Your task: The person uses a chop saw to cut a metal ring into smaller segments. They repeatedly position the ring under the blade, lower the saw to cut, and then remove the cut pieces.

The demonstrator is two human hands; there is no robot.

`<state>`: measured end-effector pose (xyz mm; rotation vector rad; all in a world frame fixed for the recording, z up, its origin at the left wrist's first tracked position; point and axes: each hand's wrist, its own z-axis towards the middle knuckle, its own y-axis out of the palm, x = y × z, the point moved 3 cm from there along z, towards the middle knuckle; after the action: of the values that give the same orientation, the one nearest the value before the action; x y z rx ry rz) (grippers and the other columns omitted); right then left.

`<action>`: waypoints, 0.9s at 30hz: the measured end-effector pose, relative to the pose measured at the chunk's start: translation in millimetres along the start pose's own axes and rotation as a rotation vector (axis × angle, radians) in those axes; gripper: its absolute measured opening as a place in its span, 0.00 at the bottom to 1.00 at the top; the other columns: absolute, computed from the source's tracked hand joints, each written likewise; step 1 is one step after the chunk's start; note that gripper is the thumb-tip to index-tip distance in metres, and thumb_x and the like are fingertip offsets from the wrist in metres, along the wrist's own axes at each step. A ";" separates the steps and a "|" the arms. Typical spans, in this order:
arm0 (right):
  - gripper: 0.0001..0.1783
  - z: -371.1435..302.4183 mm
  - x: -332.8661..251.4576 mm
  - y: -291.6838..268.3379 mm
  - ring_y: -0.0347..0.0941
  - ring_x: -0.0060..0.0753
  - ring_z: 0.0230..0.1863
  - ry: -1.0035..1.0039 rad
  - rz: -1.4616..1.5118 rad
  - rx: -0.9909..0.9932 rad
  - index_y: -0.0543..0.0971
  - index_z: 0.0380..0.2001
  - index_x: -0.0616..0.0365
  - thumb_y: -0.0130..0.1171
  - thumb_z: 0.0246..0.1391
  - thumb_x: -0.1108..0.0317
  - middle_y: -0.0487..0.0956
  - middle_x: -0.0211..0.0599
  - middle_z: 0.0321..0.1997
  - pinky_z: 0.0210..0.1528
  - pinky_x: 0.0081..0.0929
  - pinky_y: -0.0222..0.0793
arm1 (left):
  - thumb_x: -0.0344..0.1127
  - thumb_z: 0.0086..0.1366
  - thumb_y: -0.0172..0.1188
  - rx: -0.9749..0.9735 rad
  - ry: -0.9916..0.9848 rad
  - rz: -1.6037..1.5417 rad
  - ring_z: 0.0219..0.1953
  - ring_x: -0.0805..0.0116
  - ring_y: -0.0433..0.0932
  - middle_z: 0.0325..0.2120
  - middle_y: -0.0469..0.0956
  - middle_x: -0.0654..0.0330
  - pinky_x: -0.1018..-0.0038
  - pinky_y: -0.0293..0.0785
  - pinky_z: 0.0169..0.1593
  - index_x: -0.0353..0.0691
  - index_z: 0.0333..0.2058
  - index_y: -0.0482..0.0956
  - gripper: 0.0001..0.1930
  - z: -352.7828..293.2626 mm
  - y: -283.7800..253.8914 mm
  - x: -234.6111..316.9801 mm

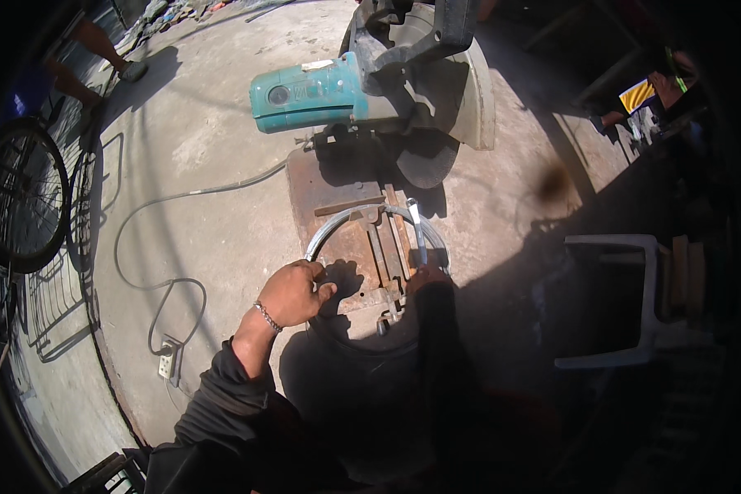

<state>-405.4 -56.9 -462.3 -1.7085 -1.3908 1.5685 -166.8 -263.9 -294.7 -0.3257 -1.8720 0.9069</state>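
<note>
A shiny metal ring (324, 231) lies across the rusty base (314, 183) of a chop saw, around its vise (379, 247). My left hand (292, 294) is closed on the ring's left side, a chain bracelet at its wrist. In my right hand (428, 277), mostly in shadow, is a silver wrench (418, 226) that points away from me, inside the ring's right side. Its fingers are partly hidden by the sleeve and the dark. Beyond the ring stands the saw's green motor (309, 92), beside its large blade guard (477, 90).
A grey cable (181, 194) loops over the concrete floor to a white power strip (167, 360) at the left. A bicycle wheel (25, 193) and a person's legs (99, 45) are at the far left. A pale plastic stool (652, 305) stands in shadow at the right.
</note>
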 end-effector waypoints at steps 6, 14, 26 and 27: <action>0.12 31.0 24.0 32.2 0.75 0.32 0.34 0.165 0.618 -0.132 0.78 0.44 0.59 0.54 0.61 0.66 0.78 0.41 0.32 0.37 0.30 0.72 | 0.43 0.60 0.63 -0.019 -0.062 -0.042 0.38 0.47 0.80 0.34 0.80 0.42 0.61 0.75 0.43 0.30 0.37 0.82 0.18 -9.6 -1.9 -16.6; 0.11 5.4 8.4 18.4 0.76 0.38 0.36 -0.029 0.078 -0.053 0.78 0.40 0.57 0.56 0.59 0.63 0.80 0.41 0.34 0.38 0.35 0.72 | 0.44 0.60 0.63 -0.042 -0.079 -0.039 0.38 0.47 0.81 0.34 0.81 0.43 0.61 0.76 0.44 0.31 0.37 0.82 0.18 -4.9 1.0 -19.4; 0.26 57.9 74.8 70.1 0.72 0.51 0.56 -0.352 -0.536 -0.150 0.76 0.50 0.58 0.38 0.66 0.50 0.79 0.50 0.51 0.57 0.43 0.68 | 0.42 0.60 0.61 -0.073 -0.085 -0.040 0.38 0.44 0.80 0.32 0.81 0.41 0.59 0.75 0.45 0.32 0.37 0.82 0.17 4.4 11.8 -13.7; 0.30 42.2 63.9 68.9 0.70 0.50 0.59 -0.474 -0.869 -0.187 0.75 0.53 0.58 0.33 0.68 0.47 0.77 0.53 0.53 0.60 0.43 0.66 | 0.42 0.60 0.61 -0.076 -0.084 -0.032 0.38 0.44 0.80 0.32 0.81 0.41 0.59 0.75 0.45 0.32 0.37 0.82 0.17 2.6 11.9 -14.4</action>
<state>-427.6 -42.0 -561.8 -0.6028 -2.1618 1.3582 -164.2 -265.2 -313.2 -0.3064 -1.9871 0.8408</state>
